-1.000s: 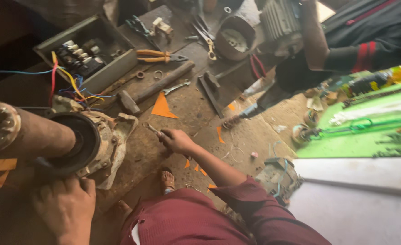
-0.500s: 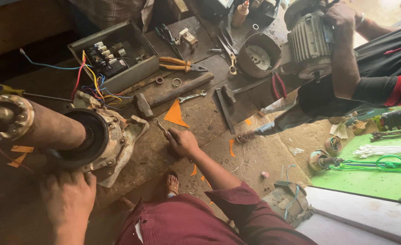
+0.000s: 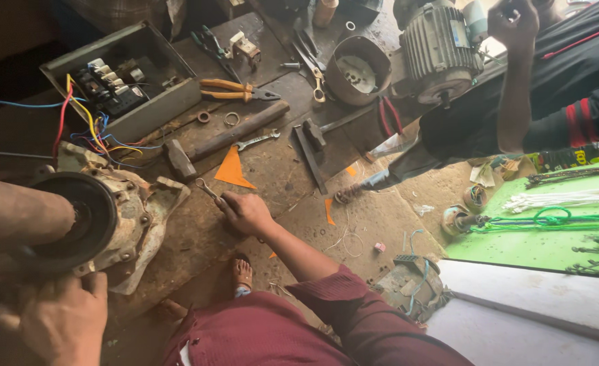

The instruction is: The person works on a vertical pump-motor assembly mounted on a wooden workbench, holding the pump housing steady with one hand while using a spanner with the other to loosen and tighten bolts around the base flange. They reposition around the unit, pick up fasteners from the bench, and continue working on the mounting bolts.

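A small spanner lies on the rusty plate, its near end gripped in the closed right hand, just below the orange scrap and near the hammer. The left hand rests curled against the lower edge of the motor housing, beside the black disc; whether it grips I cannot tell.

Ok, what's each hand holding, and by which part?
Right hand grips a small spanner by one end. Left hand rests below the motor housing; its grip is unclear.
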Motion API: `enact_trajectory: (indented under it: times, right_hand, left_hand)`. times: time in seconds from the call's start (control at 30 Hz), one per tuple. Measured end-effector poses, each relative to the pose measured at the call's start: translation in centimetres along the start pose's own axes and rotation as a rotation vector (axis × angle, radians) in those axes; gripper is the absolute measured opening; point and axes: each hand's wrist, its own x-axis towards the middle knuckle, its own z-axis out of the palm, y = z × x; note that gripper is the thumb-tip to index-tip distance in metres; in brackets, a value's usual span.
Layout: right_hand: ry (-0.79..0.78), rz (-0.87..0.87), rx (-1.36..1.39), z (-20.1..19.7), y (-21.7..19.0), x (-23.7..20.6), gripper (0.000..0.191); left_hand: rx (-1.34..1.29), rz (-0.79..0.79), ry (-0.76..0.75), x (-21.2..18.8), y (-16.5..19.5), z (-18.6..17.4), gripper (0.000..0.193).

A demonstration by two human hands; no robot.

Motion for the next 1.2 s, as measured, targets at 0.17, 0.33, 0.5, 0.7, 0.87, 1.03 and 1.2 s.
enact_trajectory:
  times: [0.17, 0.33, 0.5, 0.7, 0.87, 1.03, 1.2]
  right_hand:
    - [0.003, -0.017, 0.018, -0.2, 0.1, -0.2, 0.032]
    - [-0.009, -0.011, 0.017, -0.5, 0.0, -0.2, 0.033]
    - [-0.015, -0.016, 0.026, -0.6, 0.0, -0.2, 0.033]
    - [0.011, -0.049, 0.017, 0.0, 0.6, -0.6, 0.031]
    - [-0.040, 0.130, 0.197, 0.1, 0.4, -1.1, 0.024]
    - [-0.013, 0.130, 0.065, -4.2, 0.9, -2.3, 0.022]
    - [0.194, 0.308, 0.106, -11.3, 6.8, -2.6, 0.021]
  left_hand:
    - [0.120, -0.038, -0.066, -0.3, 0.8, -0.9, 0.034]
    - [0.335, 0.080, 0.010, -0.5, 0.9, -2.0, 0.034]
    - [0.129, 0.107, -0.036, -0.3, -0.6, -0.6, 0.026]
    - [0.010, 0.076, -0.061, 0.0, -0.6, 0.1, 0.032]
    - [0.032, 0.025, -0.167, 0.5, -0.4, -0.4, 0.033]
    - [-0.044, 0.005, -0.148, -0.2, -0.4, -0.3, 0.027]
    - [0.019, 0.026, 0.017, -1.1, 0.5, 0.3, 0.028]
